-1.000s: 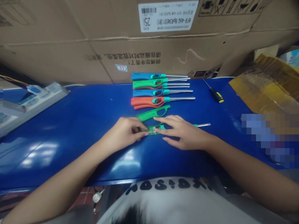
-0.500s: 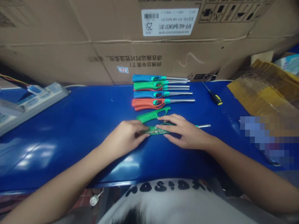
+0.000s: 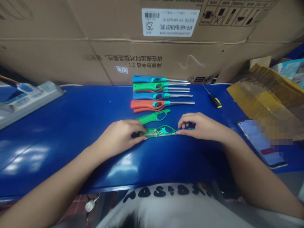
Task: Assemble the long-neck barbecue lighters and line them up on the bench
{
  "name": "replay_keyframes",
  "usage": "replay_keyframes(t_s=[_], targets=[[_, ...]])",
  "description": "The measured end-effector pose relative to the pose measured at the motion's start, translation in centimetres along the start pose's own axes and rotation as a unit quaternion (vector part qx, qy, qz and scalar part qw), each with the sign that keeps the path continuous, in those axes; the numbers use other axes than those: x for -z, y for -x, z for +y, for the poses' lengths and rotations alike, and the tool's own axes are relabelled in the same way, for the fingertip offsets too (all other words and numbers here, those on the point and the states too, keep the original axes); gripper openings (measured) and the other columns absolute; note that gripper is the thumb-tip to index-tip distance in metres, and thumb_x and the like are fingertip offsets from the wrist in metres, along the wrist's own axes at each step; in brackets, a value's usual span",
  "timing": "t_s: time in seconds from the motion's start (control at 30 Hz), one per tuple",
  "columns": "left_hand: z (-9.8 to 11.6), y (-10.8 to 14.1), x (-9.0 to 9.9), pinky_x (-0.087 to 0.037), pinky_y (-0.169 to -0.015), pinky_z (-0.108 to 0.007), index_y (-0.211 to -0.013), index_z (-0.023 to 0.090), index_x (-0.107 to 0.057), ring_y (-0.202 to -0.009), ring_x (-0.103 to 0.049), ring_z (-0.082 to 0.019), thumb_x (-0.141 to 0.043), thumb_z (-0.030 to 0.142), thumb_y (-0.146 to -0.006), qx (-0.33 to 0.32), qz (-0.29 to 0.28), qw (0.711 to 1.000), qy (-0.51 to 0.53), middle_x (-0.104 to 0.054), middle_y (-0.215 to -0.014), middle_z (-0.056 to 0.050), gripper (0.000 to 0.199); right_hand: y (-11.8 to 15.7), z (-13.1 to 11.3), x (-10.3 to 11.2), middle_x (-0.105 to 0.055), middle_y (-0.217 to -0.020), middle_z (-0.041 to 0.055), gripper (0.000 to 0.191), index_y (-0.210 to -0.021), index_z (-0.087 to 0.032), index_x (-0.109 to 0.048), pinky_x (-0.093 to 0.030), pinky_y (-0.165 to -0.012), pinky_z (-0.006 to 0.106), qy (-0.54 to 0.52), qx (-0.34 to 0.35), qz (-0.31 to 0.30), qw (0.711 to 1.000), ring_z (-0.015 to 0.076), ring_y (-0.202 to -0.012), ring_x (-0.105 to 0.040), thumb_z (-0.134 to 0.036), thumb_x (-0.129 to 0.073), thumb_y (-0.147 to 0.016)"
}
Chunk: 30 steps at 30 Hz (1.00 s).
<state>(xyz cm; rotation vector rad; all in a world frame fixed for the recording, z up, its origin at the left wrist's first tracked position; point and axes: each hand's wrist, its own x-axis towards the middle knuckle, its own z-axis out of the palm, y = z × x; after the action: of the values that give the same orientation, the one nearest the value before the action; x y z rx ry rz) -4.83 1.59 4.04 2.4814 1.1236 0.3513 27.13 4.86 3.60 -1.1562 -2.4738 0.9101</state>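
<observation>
The left hand [image 3: 120, 136] is curving over one end of an opened green utility lighter [image 3: 158, 132] and gripping it, while the right hand [image 3: 201, 125] is pinching its other end. A loose green shell half [image 3: 153, 116] is lying just behind it, and the blue workbench [image 3: 59, 152] is extending well left of it and to a near edge in front.

The white label [image 3: 169, 22] on the cardboard carton [image 3: 59, 60] reads KFR-46G/BpR3AES1 (B1) and 25, upside down.

head-worn camera, single view: looks forward and down from above the person's shirt [image 3: 161, 205], close over the left hand [image 3: 120, 134], right hand [image 3: 201, 126] and blue bench [image 3: 59, 126].
</observation>
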Motion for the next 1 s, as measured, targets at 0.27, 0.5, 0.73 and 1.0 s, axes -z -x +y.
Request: replay_keyframes(t_s=[0.27, 0.5, 0.73, 1.0], targets=[[0.0, -0.3, -0.2, -0.056, -0.071, -0.028, -0.098, 0.019, -0.078, -0.075, -0.069, -0.016, -0.069, 0.033, -0.091, 0.015, 0.017, 0.997, 0.068, -0.075, -0.093, -0.005, 0.018, -0.6, 0.3, -1.2, -0.063, -0.07, -0.0002, 0.019, -0.076, -0.02, -0.07, -0.043, -0.059, 0.026, -0.027, -0.092, 0.016, 0.995, 0.0129, -0.065, -0.054, -0.038, -0.073, -0.082], [-0.1, -0.4, -0.1, -0.055, -0.067, -0.027, -0.095, 0.018, -0.077, -0.07, -0.067, -0.015, -0.07, 0.033, -0.089, 0.018, 0.023, 0.996, 0.081, -0.075, -0.09, -0.005, 0.018, -0.3, -0.5, -1.5, -0.068, -0.087, 0.0024, 0.008, -0.09, -0.02, -0.069, -0.047, -0.071, 0.027, -0.015, 0.008, 0.04, 0.999, 0.014, -0.076, -0.057, -0.027, -0.068, -0.087], [-0.4, -0.2, -0.4, -0.054, -0.072, -0.028, -0.1, 0.019, -0.075, -0.078, -0.067, -0.017, -0.069, 0.029, -0.09, 0.0, 0.015, 0.999, 0.045, -0.074, -0.094, -0.004, 0.016, -0.4, -1.7, -2.6, -0.064, -0.084, 0.0004, 0.007, -0.086, -0.02, -0.066, -0.041, -0.065, 0.025, 0.026, 0.04, 0.058, 0.997, 0.0115, -0.071, -0.055, -0.023, -0.065, -0.092], [0.8, -0.4, -1.1, -0.045, -0.103, -0.044, -0.125, 0.024, -0.065, -0.121, -0.056, -0.028, -0.064, 0.036, -0.094, -0.076, 0.026, 0.996, -0.045, -0.063, -0.133, -0.009, 0.033, -0.3, -1.2, -2.6, -0.066, -0.099, 0.0055, 0.017, -0.098, -0.02, -0.07, -0.048, -0.078, 0.029, 0.041, 0.083, 0.026, 0.995, 0.0167, -0.087, -0.064, -0.026, -0.055, -0.1]])
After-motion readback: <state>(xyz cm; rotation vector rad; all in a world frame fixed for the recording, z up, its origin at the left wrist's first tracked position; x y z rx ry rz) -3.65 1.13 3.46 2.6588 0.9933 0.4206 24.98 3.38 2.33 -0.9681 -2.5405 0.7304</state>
